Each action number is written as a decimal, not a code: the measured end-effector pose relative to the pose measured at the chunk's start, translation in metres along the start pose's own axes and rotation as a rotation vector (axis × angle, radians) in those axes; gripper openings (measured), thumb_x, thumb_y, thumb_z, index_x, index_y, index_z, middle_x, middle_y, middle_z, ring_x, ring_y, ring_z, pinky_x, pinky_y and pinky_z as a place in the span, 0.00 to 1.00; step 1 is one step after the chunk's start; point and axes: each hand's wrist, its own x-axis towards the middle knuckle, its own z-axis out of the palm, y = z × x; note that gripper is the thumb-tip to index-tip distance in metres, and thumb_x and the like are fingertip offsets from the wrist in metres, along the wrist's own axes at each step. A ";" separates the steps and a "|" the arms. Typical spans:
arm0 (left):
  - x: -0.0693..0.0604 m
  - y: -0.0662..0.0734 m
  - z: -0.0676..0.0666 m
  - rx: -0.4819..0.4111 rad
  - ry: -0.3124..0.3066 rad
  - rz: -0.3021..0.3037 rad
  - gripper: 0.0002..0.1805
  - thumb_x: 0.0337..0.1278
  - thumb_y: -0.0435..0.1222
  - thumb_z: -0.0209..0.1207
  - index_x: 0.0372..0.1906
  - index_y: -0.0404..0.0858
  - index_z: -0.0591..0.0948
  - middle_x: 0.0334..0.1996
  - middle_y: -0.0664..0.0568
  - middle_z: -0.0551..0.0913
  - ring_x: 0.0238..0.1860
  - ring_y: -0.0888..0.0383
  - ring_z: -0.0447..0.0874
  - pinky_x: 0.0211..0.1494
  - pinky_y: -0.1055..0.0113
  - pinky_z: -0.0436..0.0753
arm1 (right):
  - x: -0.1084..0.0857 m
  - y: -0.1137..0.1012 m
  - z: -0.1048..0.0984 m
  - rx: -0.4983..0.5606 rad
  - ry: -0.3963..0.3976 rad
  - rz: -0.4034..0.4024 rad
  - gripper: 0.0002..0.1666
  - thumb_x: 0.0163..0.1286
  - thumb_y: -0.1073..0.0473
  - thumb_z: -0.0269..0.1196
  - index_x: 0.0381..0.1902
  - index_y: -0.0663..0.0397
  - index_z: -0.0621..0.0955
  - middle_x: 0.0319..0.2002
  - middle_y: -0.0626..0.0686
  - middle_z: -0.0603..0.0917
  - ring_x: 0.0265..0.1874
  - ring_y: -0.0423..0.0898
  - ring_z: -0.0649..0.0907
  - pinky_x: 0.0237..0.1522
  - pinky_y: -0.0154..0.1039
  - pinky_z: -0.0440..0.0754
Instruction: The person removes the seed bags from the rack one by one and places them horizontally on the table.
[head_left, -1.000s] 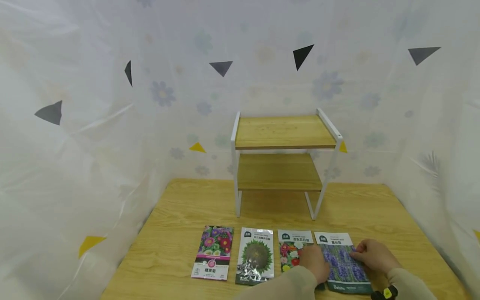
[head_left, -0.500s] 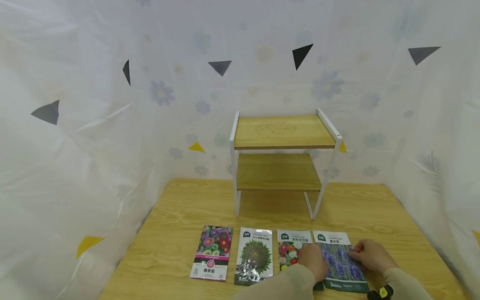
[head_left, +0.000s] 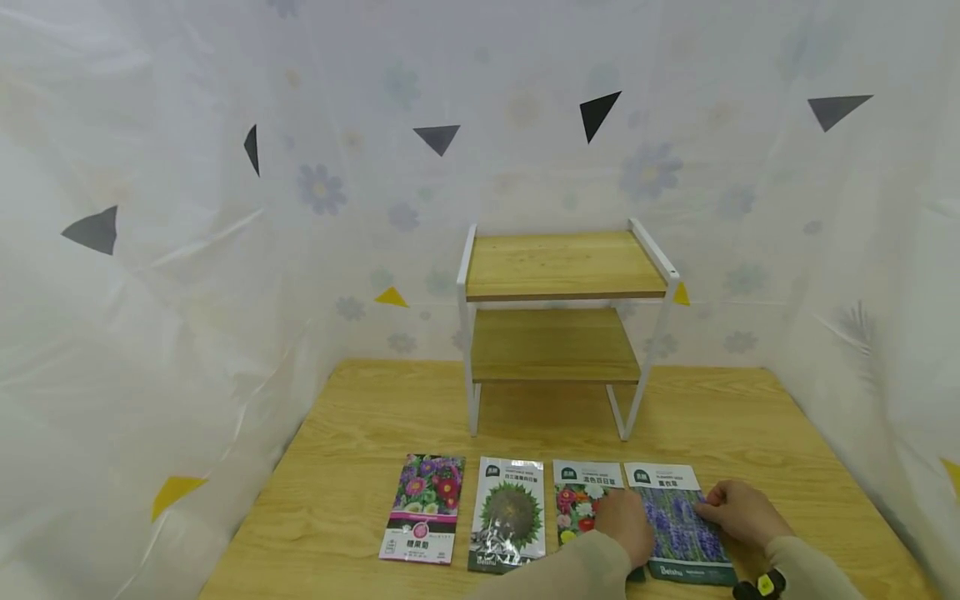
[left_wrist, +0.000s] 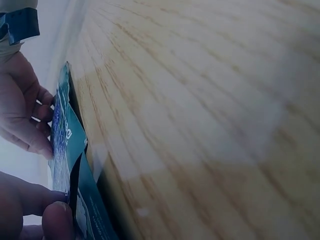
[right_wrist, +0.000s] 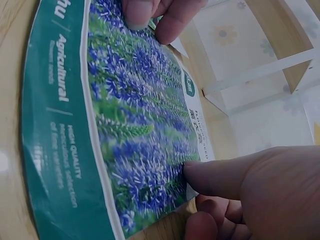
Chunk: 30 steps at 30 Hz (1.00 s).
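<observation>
A lavender seed packet (head_left: 686, 533), white on top with a dark green bottom band, lies at the right end of a row on the table. My left hand (head_left: 626, 527) pinches its left edge and covers part of the zinnia seed packet (head_left: 588, 475) beside it. On the opposite edge, my right hand (head_left: 742, 512) holds the lavender packet. The right wrist view shows the right thumb (right_wrist: 215, 175) on the printed face, with fingers curled at the edge. Left fingertips (right_wrist: 137, 12) touch the face near the top of that view.
Farther left lie a packet with a green-rimmed flower head (head_left: 512, 512) and a pink-banded aster packet (head_left: 423, 508). Behind the row stands a two-tier wooden shelf (head_left: 566, 267) with a white frame. Pale plastic sheeting (head_left: 187, 333) surrounds the wooden table (head_left: 360, 417).
The lavender packet has shifted slightly left, closer to the zinnia packet, with both hands staying on it. The whole head view has drifted a little.
</observation>
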 end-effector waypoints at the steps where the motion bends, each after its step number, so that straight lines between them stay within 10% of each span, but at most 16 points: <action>1: 0.000 0.000 0.000 0.003 0.008 0.004 0.08 0.57 0.40 0.63 0.33 0.39 0.86 0.26 0.51 0.82 0.24 0.58 0.80 0.29 0.63 0.81 | 0.000 0.000 0.000 -0.002 0.001 -0.004 0.21 0.63 0.45 0.66 0.31 0.58 0.78 0.27 0.48 0.77 0.26 0.45 0.74 0.28 0.41 0.71; 20: -0.002 -0.018 -0.003 -0.304 0.006 0.031 0.06 0.57 0.34 0.61 0.35 0.39 0.86 0.37 0.55 0.83 0.37 0.61 0.81 0.37 0.63 0.81 | 0.003 0.002 0.003 0.072 0.003 0.010 0.21 0.66 0.45 0.63 0.31 0.59 0.77 0.26 0.50 0.76 0.25 0.45 0.73 0.27 0.40 0.70; 30: -0.014 -0.047 -0.037 -0.480 0.101 0.152 0.08 0.62 0.39 0.60 0.44 0.42 0.84 0.28 0.62 0.80 0.32 0.66 0.79 0.39 0.68 0.80 | 0.000 0.008 -0.001 0.161 -0.024 0.042 0.24 0.69 0.42 0.59 0.36 0.60 0.77 0.26 0.50 0.76 0.24 0.46 0.73 0.26 0.41 0.70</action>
